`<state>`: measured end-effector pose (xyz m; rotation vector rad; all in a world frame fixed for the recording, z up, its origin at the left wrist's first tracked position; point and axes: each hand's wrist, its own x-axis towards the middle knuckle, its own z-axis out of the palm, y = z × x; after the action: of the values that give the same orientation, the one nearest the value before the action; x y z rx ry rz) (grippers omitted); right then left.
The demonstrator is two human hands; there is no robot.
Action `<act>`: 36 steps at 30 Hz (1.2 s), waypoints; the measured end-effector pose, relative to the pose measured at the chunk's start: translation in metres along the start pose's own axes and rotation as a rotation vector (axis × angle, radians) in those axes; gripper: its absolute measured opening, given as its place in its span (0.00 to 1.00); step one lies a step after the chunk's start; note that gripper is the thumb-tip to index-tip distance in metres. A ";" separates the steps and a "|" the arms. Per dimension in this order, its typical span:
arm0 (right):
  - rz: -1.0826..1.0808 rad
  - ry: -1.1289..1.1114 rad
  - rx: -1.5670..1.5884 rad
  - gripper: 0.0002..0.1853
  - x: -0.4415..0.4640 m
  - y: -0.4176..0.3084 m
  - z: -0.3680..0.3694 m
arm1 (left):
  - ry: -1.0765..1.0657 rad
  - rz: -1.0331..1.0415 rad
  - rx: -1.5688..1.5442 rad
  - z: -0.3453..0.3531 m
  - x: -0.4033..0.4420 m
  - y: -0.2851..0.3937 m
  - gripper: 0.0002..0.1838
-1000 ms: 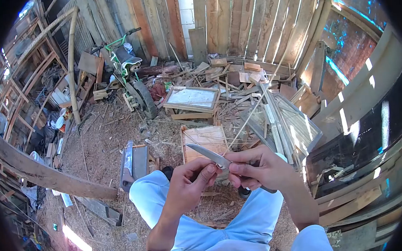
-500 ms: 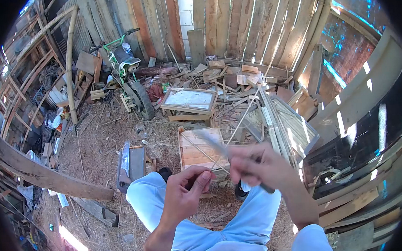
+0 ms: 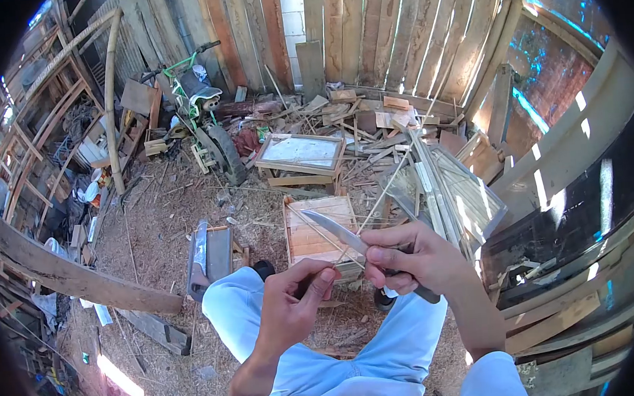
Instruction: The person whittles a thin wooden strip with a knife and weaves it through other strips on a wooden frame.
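My right hand [image 3: 411,257] is closed round the dark handle of a knife [image 3: 337,230], whose blade points up and to the left. My left hand [image 3: 297,293] is pinched at the near end of a long thin stick [image 3: 379,203], which runs up and to the right, passing by the blade. The knife's blade lies over the stick's lower part, close to my right fingertips; whether they touch is too small to tell. Beyond my hands sits a slatted wooden box [image 3: 319,227] on the ground.
A hand saw [image 3: 201,248] lies on a grey-topped wooden piece [image 3: 221,251] to the left. Farther off are a framed panel [image 3: 300,152], a green motorbike [image 3: 207,125] and piled wood scraps [image 3: 356,119]. Long boards [image 3: 433,191] lean at the right; a curved beam [image 3: 75,274] crosses the left.
The knife and my right hand have shifted from close against my left fingers to slightly right, with a small gap between the hands. The blade was blurred half a second ago and is now sharp.
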<state>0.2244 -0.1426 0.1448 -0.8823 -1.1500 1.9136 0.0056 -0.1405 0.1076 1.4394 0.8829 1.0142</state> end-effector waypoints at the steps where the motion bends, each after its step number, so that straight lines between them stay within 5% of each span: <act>1: 0.024 0.036 -0.017 0.19 -0.002 -0.001 0.001 | -0.016 -0.004 -0.010 0.000 0.001 0.000 0.07; 13: -0.232 0.304 -0.143 0.15 0.002 -0.004 -0.008 | -0.058 -0.095 0.073 0.005 0.010 0.000 0.07; 22: -0.057 0.056 -0.024 0.18 0.000 0.010 0.005 | 0.094 0.245 0.313 0.012 0.019 -0.005 0.06; 25: -0.141 0.301 -0.062 0.13 -0.006 -0.001 -0.001 | 0.168 0.264 0.351 0.009 0.010 -0.013 0.06; 29: -0.096 0.131 -0.074 0.14 -0.007 -0.001 0.002 | 0.165 0.225 0.340 0.012 0.008 -0.008 0.07; 36: -0.179 0.195 -0.254 0.18 -0.006 0.004 0.016 | 0.161 0.149 0.257 0.016 0.011 0.004 0.08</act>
<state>0.2132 -0.1552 0.1485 -1.0388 -1.3231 1.5249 0.0242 -0.1359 0.1128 1.6762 1.0648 1.1729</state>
